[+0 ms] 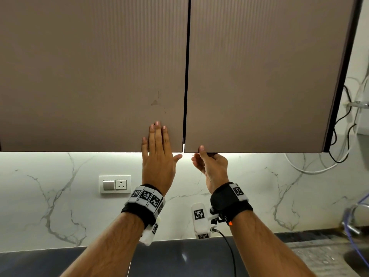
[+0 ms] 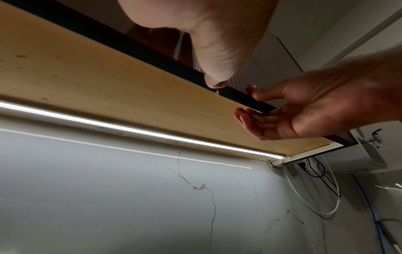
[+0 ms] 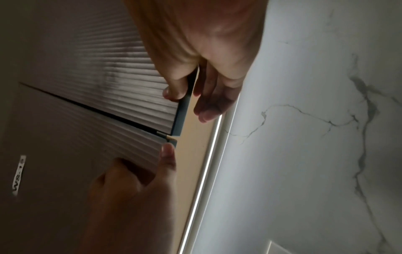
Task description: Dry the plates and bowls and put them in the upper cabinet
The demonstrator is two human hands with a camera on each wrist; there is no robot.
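Overhead, the left hand (image 1: 157,154) is pressing flat-fingered on the left ribbed brown cabinet door (image 1: 89,76) while the right hand (image 1: 209,164) is pinching the lower edge of the right ribbed brown cabinet door (image 1: 265,76), both doors looking shut, no plates or bowls showing.

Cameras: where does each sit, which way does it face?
Head: on the head, facing the cabinet doors; both forearms, left hand flat on left door.
Left wrist: under the left palm, looking up at the cabinet underside; right hand shows.
Right wrist: under the right palm, along the right door edge.
All share the right hand pinching that door.
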